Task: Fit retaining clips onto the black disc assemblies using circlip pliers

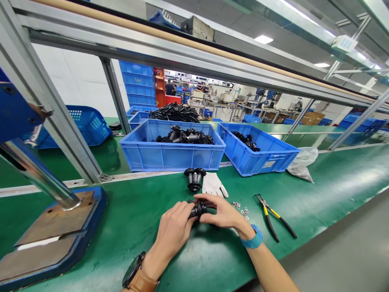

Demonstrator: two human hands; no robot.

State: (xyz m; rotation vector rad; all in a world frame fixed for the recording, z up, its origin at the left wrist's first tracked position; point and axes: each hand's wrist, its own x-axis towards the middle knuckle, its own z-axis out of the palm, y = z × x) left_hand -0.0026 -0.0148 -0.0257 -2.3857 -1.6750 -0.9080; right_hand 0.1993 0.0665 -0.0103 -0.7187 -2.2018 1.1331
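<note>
Both my hands meet over the green bench top (334, 182) around one small black round part (199, 209). My left hand (173, 231), with a watch on its wrist, curls its fingers against the part's left side. My right hand (223, 214), wearing a blue wristband, wraps over the part's top and right side. Just beyond the hands stand a few black funnel-shaped parts (194, 178) and a white glove (213, 185) lies flat. A small heap of metal rings (241, 209) lies right of my right hand.
Yellow-handled pliers (273, 217) lie to the right. Two blue crates (172, 152) (258, 156) holding black parts stand behind, with a plastic bag (300, 164) beside them. A blue press base (51, 235) and its steel column (36, 172) occupy the left. Slanted frame posts cross above.
</note>
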